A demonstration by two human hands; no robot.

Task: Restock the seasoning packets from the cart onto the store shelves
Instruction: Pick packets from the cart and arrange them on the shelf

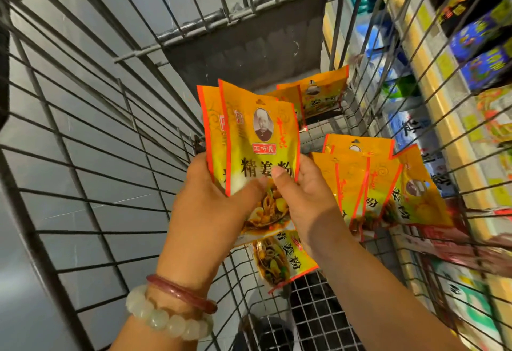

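stage: early, gathering | left hand [213, 206] and right hand [302, 198] both clamped on a small stack of seasoning packets [257, 140] above the cart [83, 128] | left: more packets [368, 184] lie in the cart; none seen shelved on the shelves [454, 101]

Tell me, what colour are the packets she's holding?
Yellow-orange with red edges, seen clearly in the head view: the held packets.

wire cart [91, 140], yellow seasoning packets [357, 181] lying loose on its mesh floor [318, 134]
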